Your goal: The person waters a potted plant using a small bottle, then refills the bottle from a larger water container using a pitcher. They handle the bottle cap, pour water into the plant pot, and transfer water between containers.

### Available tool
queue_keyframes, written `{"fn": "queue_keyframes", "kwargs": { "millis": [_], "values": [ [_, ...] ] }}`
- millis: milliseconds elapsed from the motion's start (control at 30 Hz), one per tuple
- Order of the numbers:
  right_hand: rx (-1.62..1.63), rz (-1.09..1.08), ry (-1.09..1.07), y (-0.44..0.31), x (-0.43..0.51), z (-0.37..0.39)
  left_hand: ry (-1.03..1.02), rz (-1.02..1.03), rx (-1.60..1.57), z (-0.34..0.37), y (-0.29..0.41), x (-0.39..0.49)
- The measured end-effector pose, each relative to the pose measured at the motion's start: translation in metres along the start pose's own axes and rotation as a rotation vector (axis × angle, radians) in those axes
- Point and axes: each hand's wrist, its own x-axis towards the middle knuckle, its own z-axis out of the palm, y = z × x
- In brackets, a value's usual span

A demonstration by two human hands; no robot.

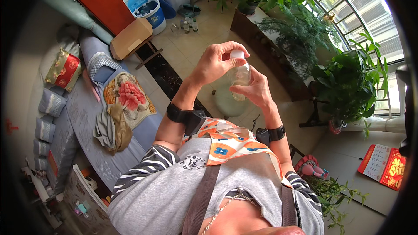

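Note:
A clear bottle (240, 75) with a white cap (237, 54) is held out in front of my chest. The fingers and thumb of my left hand (217, 60) close around the cap and the bottle's neck. Lower down, my right hand (256, 86) grips the bottle's body, its thumb across the near side. The bottle stands roughly upright in the picture; part of its side is hidden by my fingers. Beneath it on the floor is a pale green round stool (225, 104), partly covered by my hands and the bottle.
Several bottles (186, 26) stand on the tiled floor by a blue-and-white bucket (148, 14). A cardboard box (131, 38) rests on a wooden stand at left. Beyond it is a sofa (107, 160) with cushions. Potted plants (343, 78) line the barred window at right, beside a low wooden cabinet (254, 36).

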Motion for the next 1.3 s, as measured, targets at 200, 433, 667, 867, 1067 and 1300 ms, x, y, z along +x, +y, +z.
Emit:
{"fn": "queue_keyframes", "kwargs": {
  "millis": [200, 433, 667, 867, 1067, 1300],
  "values": [
    [-0.032, 0.035, 0.01, -0.024, 0.054, 0.054, -0.026, -0.053, -0.048, -0.08, -0.011, 0.013],
    [-0.048, 0.087, -0.059, -0.045, 0.107, 0.107, 0.0, -0.084, -0.068, -0.16, -0.018, 0.009],
    [-0.087, 0.009, -0.169, -0.056, 0.152, 0.143, 0.096, -0.036, -0.056, -0.212, -0.016, -0.001],
    [-0.02, -0.035, -0.217, -0.063, 0.186, 0.16, 0.172, -0.023, -0.029, -0.24, -0.013, 0.005],
    [-0.107, -0.099, -0.265, -0.067, 0.232, 0.17, 0.258, -0.067, 0.021, -0.267, -0.017, 0.024],
    [-0.072, -0.204, -0.267, -0.059, 0.31, 0.159, 0.331, -0.001, 0.055, -0.299, -0.026, 0.082]
  ]
}}
